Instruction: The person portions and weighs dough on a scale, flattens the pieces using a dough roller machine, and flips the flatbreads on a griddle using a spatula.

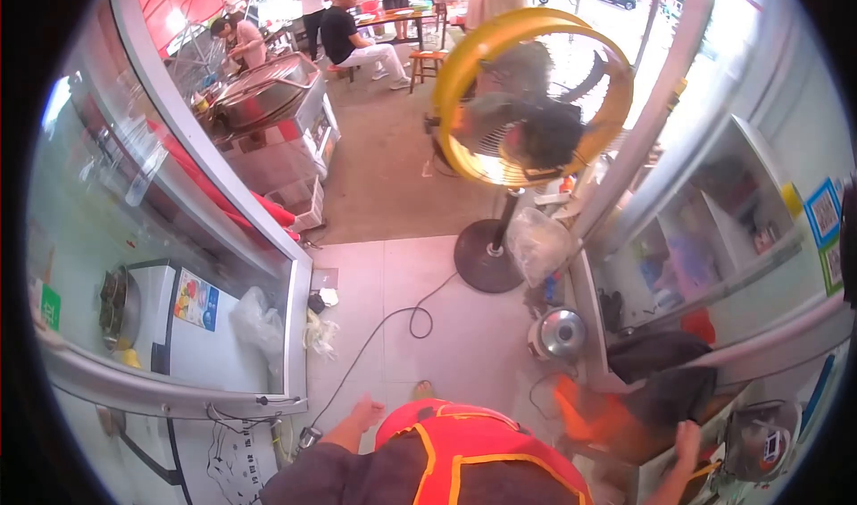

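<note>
My left hand [363, 412] hangs beside the red apron [491, 429] with yellow trim, its small visible fingers apart and nothing seen in them. My right hand [687, 441] is low at the right, close to a dark cloth-like thing [674, 393] and a blurred orange thing [585, 416]. Whether it touches or grips either one, I cannot make out. Ahead in the doorway stands a big yellow drum fan [442, 103] on a round black base [473, 259]. A dark cable [370, 335] loops over the tiles towards my left side.
Glass door panels [214, 228] frame both sides. A silver-lidded pot [561, 333] and a clear plastic bag [540, 244] are near the right frame. An appliance [763, 438] sits at far right. Outside are a steel cart [268, 103], a seated person [348, 36] and several others.
</note>
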`<state>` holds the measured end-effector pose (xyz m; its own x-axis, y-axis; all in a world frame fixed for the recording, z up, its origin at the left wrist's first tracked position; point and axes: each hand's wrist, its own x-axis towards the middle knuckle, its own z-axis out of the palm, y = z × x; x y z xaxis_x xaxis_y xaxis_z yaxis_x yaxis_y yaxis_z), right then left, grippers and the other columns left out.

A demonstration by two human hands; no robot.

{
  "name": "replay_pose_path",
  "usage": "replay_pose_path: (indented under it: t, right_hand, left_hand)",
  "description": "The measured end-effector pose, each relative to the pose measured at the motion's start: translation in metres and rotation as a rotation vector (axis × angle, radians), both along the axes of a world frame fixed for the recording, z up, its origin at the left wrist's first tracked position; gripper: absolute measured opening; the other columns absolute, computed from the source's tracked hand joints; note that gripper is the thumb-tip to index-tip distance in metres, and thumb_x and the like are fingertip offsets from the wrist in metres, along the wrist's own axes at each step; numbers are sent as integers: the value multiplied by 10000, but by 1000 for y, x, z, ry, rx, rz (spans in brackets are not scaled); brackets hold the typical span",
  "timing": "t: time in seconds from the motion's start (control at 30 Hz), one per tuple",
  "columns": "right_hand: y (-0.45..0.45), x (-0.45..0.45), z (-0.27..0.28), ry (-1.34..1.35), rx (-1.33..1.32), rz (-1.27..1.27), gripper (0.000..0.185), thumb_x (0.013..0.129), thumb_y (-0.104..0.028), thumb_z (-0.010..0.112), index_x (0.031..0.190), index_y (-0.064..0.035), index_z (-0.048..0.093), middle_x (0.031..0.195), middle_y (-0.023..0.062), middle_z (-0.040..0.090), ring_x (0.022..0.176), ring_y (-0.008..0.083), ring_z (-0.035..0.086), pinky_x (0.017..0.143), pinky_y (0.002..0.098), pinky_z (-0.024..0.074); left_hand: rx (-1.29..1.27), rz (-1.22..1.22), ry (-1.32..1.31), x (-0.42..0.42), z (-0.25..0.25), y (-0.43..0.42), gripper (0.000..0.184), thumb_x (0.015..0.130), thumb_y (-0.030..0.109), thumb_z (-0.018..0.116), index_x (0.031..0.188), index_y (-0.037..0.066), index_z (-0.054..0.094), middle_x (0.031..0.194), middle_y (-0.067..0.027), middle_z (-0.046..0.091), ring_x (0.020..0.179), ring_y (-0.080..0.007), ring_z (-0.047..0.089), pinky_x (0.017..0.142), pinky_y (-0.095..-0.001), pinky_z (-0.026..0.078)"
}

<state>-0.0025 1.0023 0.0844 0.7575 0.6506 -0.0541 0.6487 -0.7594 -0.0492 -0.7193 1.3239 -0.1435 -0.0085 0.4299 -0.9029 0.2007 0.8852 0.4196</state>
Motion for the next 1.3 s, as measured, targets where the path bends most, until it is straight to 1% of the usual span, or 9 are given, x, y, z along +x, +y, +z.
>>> replay_pose_path:
  t: [0.13, 0.23, 0.63, 0.7, 0.83, 0.9, 1.0, 1.17, 1.3]
  right_hand:
    - [122, -68, -98, 369, -414, 153, 318, 829, -313, 542, 925, -48, 689, 967, 175, 654, 965, 361, 612, 797, 450, 480]
    - [195, -100, -171, 588, -339, 211, 375, 801, -348, 568, 987, -41, 676, 1012, 183, 653, 999, 324, 614, 857, 395, 477]
    - [587, -211, -242, 619, -284, 665, 348, 820, -259, 574, 1040, 0, 650, 1013, 199, 655, 992, 335, 618, 871, 392, 472]
    - [626, -220, -263, 618, -219, 798, 336, 825, -245, 578, 1038, 4, 651, 1001, 186, 664, 965, 322, 628, 855, 385, 477]
    - [719, -259, -243, 805, -52, 585, 255, 872, -230, 519, 971, -28, 640, 862, 101, 644, 790, 221, 602, 712, 367, 479]
    - [756, -290, -209, 1062, 40, 232, 306, 849, -221, 567, 1029, 13, 650, 823, 132, 673, 717, 168, 626, 660, 318, 491]
    - [768, -284, -266, 1110, 54, 157, 232, 822, -207, 561, 897, -11, 661, 729, 132, 647, 638, 188, 607, 606, 339, 481]
    - [823, -304, -276, 673, -27, 346, 180, 781, -201, 548, 714, -48, 615, 650, 148, 608, 585, 242, 598, 546, 388, 462]
    - [877, -324, -316, 589, -141, 382, 180, 762, -205, 545, 659, -58, 566, 637, 158, 593, 563, 274, 590, 508, 423, 444]
  left_hand:
    - [154, 121, -58, -21, -24, 100, 650, 926, 612, 287, 958, 64, 634, 902, -66, 650, 748, -166, 571, 724, -317, 419]
    - [223, 139, -143, -14, 12, 184, 609, 923, 600, 329, 940, 77, 639, 885, -34, 653, 767, -135, 568, 726, -304, 414]
    - [395, 353, 40, -90, 23, 405, 498, 915, 510, 429, 890, 54, 630, 841, -29, 644, 700, -125, 572, 654, -293, 449]
    - [256, 300, 241, -128, 3, 408, 418, 905, 441, 458, 944, 53, 608, 847, -86, 652, 741, -211, 614, 692, -352, 482]
    - [273, -761, 811, -203, -88, 403, 277, 885, 292, 459, 1038, 77, 543, 900, -215, 636, 863, -405, 609, 767, -511, 477]
    - [204, -606, 822, -193, -62, 416, 238, 899, 279, 446, 1007, 101, 560, 874, -176, 644, 783, -360, 615, 669, -465, 485]
    - [-79, 325, 304, -168, -3, 489, 228, 918, 291, 432, 947, 120, 579, 805, -113, 636, 655, -261, 589, 545, -397, 439]
    - [204, 144, 235, -209, -53, 675, 286, 929, 323, 454, 769, 118, 573, 652, -19, 553, 527, -155, 486, 494, -316, 366]
    - [508, 22, 177, -196, 0, 882, 315, 926, 301, 484, 692, 102, 555, 607, 7, 510, 517, -129, 455, 502, -304, 360]
